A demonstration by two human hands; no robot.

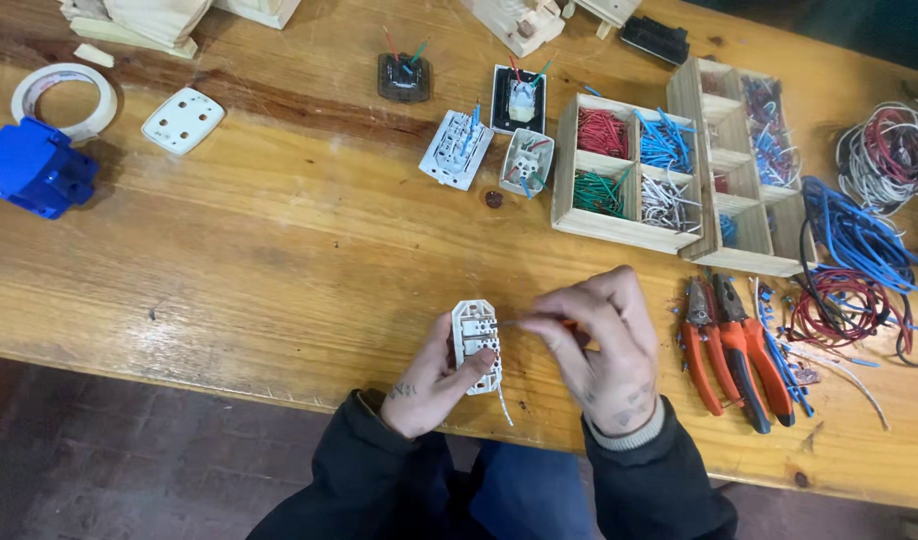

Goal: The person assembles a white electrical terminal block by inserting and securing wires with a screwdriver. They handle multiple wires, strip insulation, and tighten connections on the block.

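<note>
My left hand (431, 380) grips a small white socket module (476, 342) upright near the front edge of the wooden table (279, 250). A thin white wire (503, 402) hangs from the module's lower end. My right hand (599, 345) is closed, fingertips pinching a short wire piece with an orange-red bit showing, its tip touching the module's right side. Both forearms wear dark sleeves.
Red-handled pliers and cutters (731, 350) lie right of my right hand. Wooden trays (629, 165) hold several sorted coloured wires. Wire coils (869, 230) sit far right. More socket parts (457, 148), a white plate (183, 120), a tape roll (64, 98) and a blue box (34, 165) lie behind.
</note>
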